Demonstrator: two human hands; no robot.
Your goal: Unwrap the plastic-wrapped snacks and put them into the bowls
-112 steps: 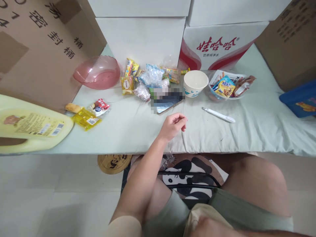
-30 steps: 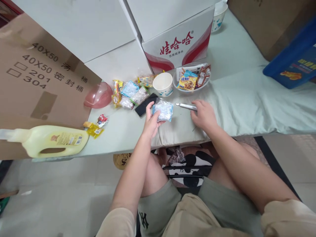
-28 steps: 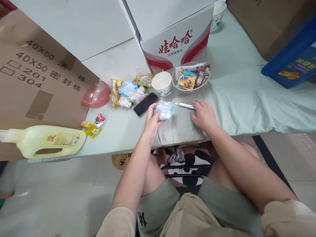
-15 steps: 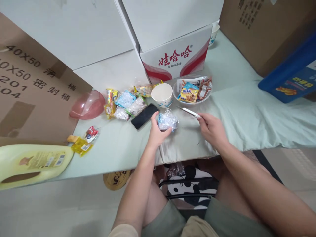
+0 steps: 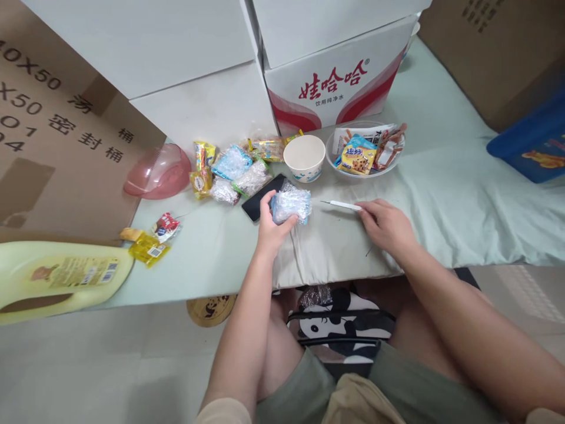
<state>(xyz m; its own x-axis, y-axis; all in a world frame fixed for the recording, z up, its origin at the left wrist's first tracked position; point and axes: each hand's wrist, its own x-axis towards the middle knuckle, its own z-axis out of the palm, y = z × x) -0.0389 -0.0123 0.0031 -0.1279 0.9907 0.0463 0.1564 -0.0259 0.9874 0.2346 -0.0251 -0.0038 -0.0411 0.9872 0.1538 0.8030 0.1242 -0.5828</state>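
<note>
A small blue-and-white packet in crinkled clear plastic wrap [image 5: 291, 205] is gripped in my left hand [image 5: 274, 231], thumb at its near edge and fingers on its left side. It covers part of the black phone [image 5: 256, 203] lying on the cloth. My right hand [image 5: 391, 227] is closed round the end of a slim white tool with a thin dark tip [image 5: 345, 205]; the tip points left toward the packet, apart from it. Behind them stand a paper bowl [image 5: 304, 158] and a clear plastic bowl [image 5: 366, 172] holding several snack packets [image 5: 358, 159].
Several wrapped packets [image 5: 232, 162] lie left of the paper bowl, beside a pink translucent bowl [image 5: 159, 174]. Opened wrappers [image 5: 149, 248] and a yellow jug [image 5: 88, 280] are at the left. White cartons [image 5: 335, 76] and brown boxes [image 5: 507, 65] line the back.
My left hand has moved the wrapped packet slightly left, over the phone's corner. The white tool has swung to lie nearly level in my right hand. The camera view has shifted.
</note>
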